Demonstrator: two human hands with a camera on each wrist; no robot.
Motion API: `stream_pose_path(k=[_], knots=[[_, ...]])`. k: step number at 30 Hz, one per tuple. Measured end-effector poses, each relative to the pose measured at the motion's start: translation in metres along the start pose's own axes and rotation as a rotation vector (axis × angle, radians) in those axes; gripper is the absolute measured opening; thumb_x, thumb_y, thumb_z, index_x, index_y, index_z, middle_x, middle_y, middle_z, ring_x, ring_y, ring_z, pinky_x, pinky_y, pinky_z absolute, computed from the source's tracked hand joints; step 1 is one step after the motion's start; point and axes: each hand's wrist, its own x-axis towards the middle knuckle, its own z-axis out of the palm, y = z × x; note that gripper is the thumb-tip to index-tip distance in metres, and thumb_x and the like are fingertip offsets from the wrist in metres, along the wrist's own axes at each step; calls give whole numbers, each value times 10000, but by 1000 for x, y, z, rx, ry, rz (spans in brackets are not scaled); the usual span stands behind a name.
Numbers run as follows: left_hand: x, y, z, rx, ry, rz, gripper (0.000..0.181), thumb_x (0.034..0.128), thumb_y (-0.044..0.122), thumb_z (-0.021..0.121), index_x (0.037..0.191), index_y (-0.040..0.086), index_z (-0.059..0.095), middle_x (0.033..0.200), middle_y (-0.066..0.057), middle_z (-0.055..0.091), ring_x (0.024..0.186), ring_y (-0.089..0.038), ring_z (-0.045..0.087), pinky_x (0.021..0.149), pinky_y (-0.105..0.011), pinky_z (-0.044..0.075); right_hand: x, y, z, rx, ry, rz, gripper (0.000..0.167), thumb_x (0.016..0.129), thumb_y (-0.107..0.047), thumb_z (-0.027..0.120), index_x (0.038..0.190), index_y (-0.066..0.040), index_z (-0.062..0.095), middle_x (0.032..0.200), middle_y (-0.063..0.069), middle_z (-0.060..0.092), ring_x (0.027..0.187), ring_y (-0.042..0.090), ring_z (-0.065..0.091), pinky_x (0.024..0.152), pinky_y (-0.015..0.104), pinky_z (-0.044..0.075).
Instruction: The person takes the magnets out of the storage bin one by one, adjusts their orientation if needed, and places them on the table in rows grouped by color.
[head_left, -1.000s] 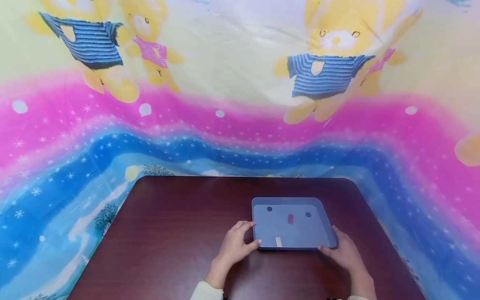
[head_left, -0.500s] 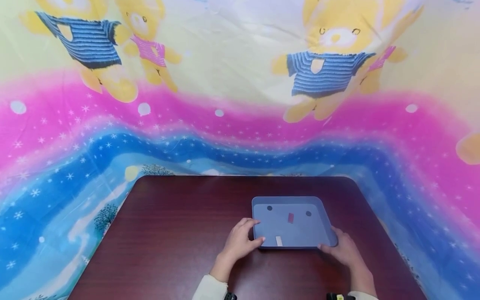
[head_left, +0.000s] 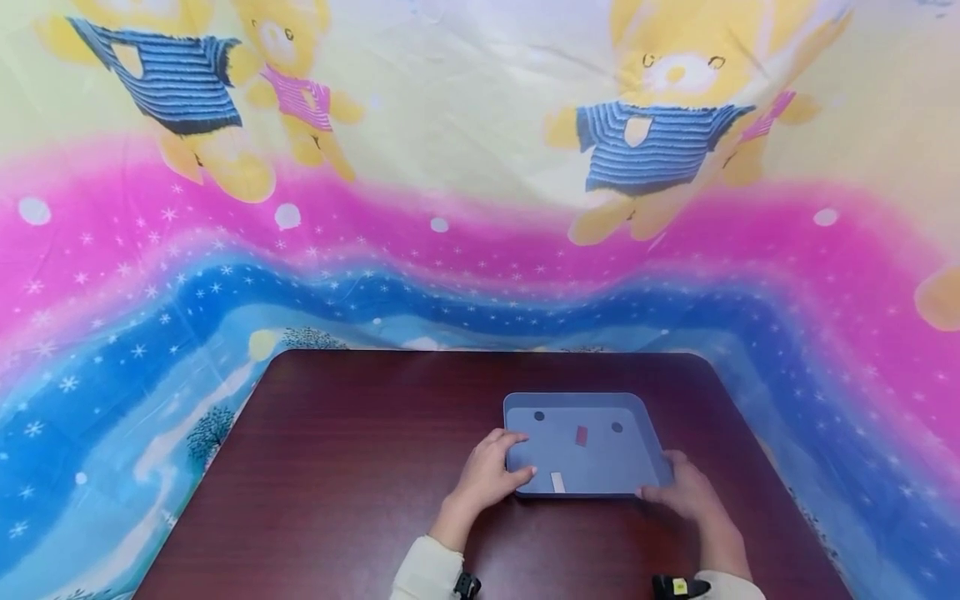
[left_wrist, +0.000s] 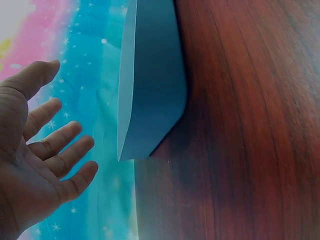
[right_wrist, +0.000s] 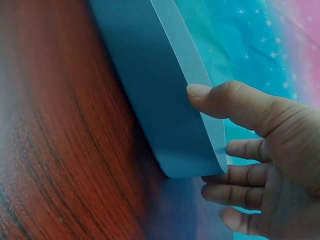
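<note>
A shallow blue-grey tray (head_left: pixel 592 462) rests on the brown table (head_left: pixel 360 442), its near wall also visible in the left wrist view. Inside it show a small red rectangle (head_left: pixel 582 436), a white strip (head_left: pixel 557 482) and two dark round spots. The left hand (head_left: pixel 486 475) is at the tray's left side, fingers spread; in the left wrist view that hand (left_wrist: pixel 42 160) stands apart from the wall (left_wrist: pixel 157 75). At the near right corner, the right hand (head_left: pixel 690 492) holds the tray; in the right wrist view its thumb lies on the rim (right_wrist: pixel 180 50), fingers around the corner.
Behind the table hangs a printed cloth (head_left: pixel 450 250) with bears and pink and blue bands. The table's far edge meets it. Pale sleeves (head_left: pixel 427 571) and dark wrist bands show at the bottom of the head view.
The left hand has shifted slightly up and to the right, its fingertips now over the tray's left side. The right hand and the tray have hardly moved.
</note>
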Motion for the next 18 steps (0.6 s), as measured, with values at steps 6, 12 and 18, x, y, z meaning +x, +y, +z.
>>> stream_pose_path(k=[6, 12, 18], knots=[[7, 1, 7, -38, -49, -18, 473, 795, 313, 735, 1222, 151, 610, 1173, -4, 569, 1062, -159, 537, 861, -326, 456, 0, 0, 0, 12, -5, 24, 948, 691, -355, 806, 1318, 128, 285, 1187, 392, 435, 1026, 486, 472, 805, 563, 399], [12, 1, 13, -81, -90, -22, 467, 805, 303, 726, 1229, 150, 605, 1200, -9, 569, 1103, -185, 521, 873, -345, 448, 0, 4, 1, 1, -21, 22, 916, 709, -391, 783, 1314, 120, 322, 1207, 391, 426, 1047, 500, 458, 816, 573, 393], [16, -1, 18, -75, -94, 2, 450, 791, 287, 736, 1202, 143, 622, 1175, -9, 588, 1093, -178, 532, 866, -326, 447, 0, 10, 4, 3, -15, 20, 863, 748, -411, 743, 1318, 91, 335, 1218, 386, 426, 1051, 498, 461, 800, 569, 401]])
